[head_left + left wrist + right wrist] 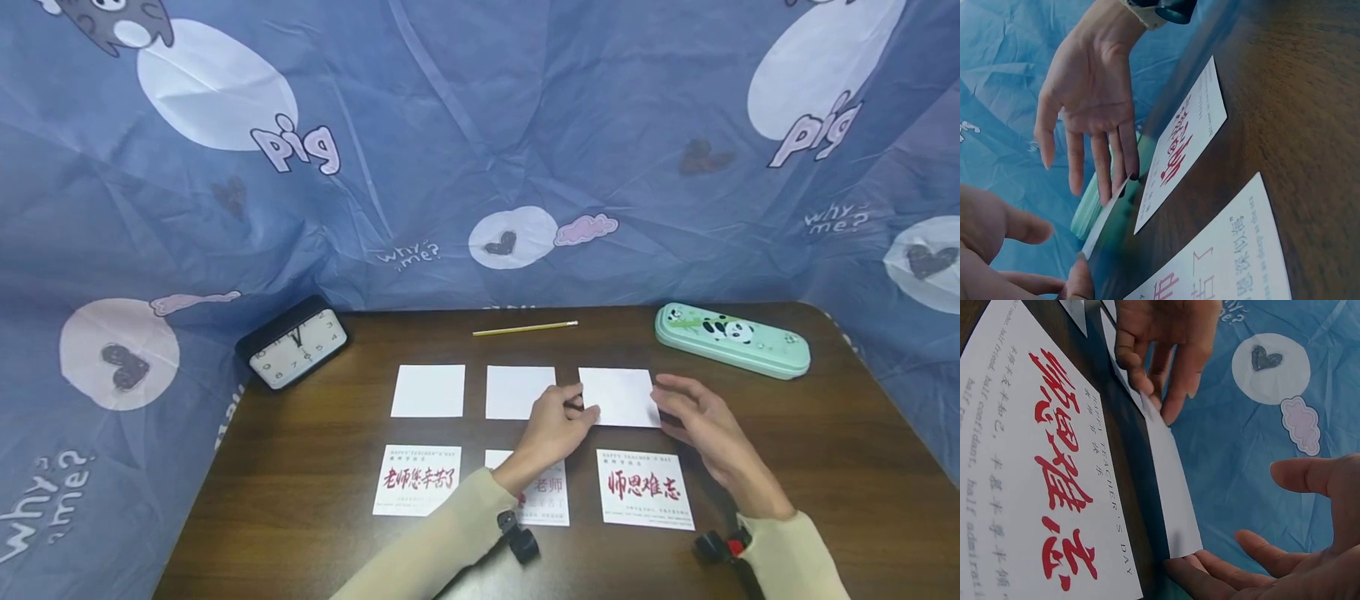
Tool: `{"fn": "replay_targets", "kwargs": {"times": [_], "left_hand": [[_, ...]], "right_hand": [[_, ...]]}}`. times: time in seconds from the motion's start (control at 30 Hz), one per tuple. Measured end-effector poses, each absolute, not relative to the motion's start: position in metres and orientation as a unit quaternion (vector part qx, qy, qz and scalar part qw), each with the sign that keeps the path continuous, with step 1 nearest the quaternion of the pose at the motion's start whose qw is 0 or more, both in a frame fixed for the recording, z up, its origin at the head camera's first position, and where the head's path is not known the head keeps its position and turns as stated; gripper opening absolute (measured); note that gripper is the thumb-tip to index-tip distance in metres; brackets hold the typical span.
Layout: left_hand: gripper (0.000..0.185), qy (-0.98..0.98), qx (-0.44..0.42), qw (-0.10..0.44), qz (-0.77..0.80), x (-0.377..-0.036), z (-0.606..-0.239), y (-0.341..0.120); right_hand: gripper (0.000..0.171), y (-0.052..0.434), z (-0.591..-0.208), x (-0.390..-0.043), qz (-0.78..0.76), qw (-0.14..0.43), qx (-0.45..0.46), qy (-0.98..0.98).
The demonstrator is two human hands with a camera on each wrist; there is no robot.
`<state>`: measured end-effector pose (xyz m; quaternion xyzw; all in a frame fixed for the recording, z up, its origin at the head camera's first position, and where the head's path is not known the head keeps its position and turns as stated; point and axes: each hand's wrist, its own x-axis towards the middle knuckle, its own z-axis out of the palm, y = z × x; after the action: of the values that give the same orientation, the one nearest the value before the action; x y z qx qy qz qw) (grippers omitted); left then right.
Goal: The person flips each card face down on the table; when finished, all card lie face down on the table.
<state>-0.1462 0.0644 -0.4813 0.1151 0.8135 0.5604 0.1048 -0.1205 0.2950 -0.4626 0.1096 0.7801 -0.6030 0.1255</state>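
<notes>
Brown wood-grain table (285,500). Toward its far right corner, a green panda pencil case (731,340). Mid-table, two rows: blank cards (427,392) behind, printed cards (416,500) nearer the front edge.

Main item: white card (618,397), right end of the back row, between the two hands. Plain upper face, straight sides, wider than deep.

Right hand (705,425): fingers extended, thumb apart, fingertips touching the card's right side. Left hand (549,427): thumb and fingers pinching the card's left side.

Left wrist view: right palm faces the lens; card nearly edge-on, a thin white strip. Right wrist view: card slanted; red characters and "HAPPY TEACHER'S DAY" large on the nearest printed card. Head view alone shows the clock (300,346), far left corner, and a yellow pencil (525,329) near the far edge.
</notes>
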Motion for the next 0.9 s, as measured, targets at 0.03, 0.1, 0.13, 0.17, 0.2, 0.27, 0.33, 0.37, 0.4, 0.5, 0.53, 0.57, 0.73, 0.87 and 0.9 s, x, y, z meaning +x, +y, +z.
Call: {"fn": "replay_targets", "kwargs": {"times": [0.03, 0.1, 0.13, 0.17, 0.2, 0.27, 0.33, 0.37, 0.4, 0.5, 0.53, 0.57, 0.73, 0.87, 0.9], "left_hand": [[0.052, 0.815, 0.114, 0.108, 0.558, -0.146, -0.482, 0.065], [0.052, 0.817, 0.108, 0.118, 0.555, -0.146, -0.482, 0.065], [0.053, 0.817, 0.109, 0.120, 0.554, -0.146, -0.483, 0.065], [0.053, 0.817, 0.108, 0.122, 0.553, -0.146, -0.483, 0.066], [0.054, 0.817, 0.107, 0.125, 0.552, -0.146, -0.483, 0.065], [0.055, 0.819, 0.111, 0.124, 0.549, -0.147, -0.483, 0.065], [0.056, 0.822, 0.117, 0.121, 0.544, -0.147, -0.483, 0.065], [0.056, 0.823, 0.119, 0.121, 0.543, -0.147, -0.484, 0.065], [0.056, 0.824, 0.122, 0.119, 0.540, -0.147, -0.484, 0.065], [0.058, 0.825, 0.121, 0.120, 0.539, -0.147, -0.484, 0.065], [0.058, 0.825, 0.120, 0.120, 0.539, -0.147, -0.484, 0.065], [0.058, 0.825, 0.119, 0.121, 0.540, -0.147, -0.483, 0.066], [0.059, 0.825, 0.116, 0.127, 0.539, -0.146, -0.481, 0.066], [0.060, 0.823, 0.115, 0.131, 0.540, -0.145, -0.481, 0.066], [0.060, 0.823, 0.115, 0.132, 0.540, -0.144, -0.481, 0.066]], "right_hand": [[0.073, 0.295, -0.463, -0.121, -0.604, 0.124, 0.109, 0.780], [0.072, 0.296, -0.463, -0.122, -0.603, 0.122, 0.108, 0.781], [0.072, 0.297, -0.463, -0.122, -0.604, 0.120, 0.108, 0.781], [0.071, 0.298, -0.463, -0.123, -0.605, 0.119, 0.107, 0.780], [0.071, 0.298, -0.463, -0.123, -0.604, 0.118, 0.106, 0.781], [0.071, 0.299, -0.463, -0.124, -0.600, 0.117, 0.102, 0.785], [0.071, 0.300, -0.464, -0.125, -0.598, 0.119, 0.098, 0.787], [0.072, 0.301, -0.464, -0.126, -0.595, 0.120, 0.096, 0.789], [0.072, 0.302, -0.464, -0.127, -0.591, 0.122, 0.094, 0.792], [0.073, 0.304, -0.465, -0.129, -0.586, 0.125, 0.095, 0.795], [0.073, 0.304, -0.465, -0.129, -0.583, 0.125, 0.096, 0.797], [0.073, 0.304, -0.465, -0.129, -0.582, 0.127, 0.097, 0.797], [0.074, 0.304, -0.467, -0.130, -0.582, 0.131, 0.101, 0.796], [0.075, 0.303, -0.468, -0.131, -0.585, 0.133, 0.104, 0.793], [0.075, 0.304, -0.468, -0.132, -0.586, 0.133, 0.105, 0.792]]}}
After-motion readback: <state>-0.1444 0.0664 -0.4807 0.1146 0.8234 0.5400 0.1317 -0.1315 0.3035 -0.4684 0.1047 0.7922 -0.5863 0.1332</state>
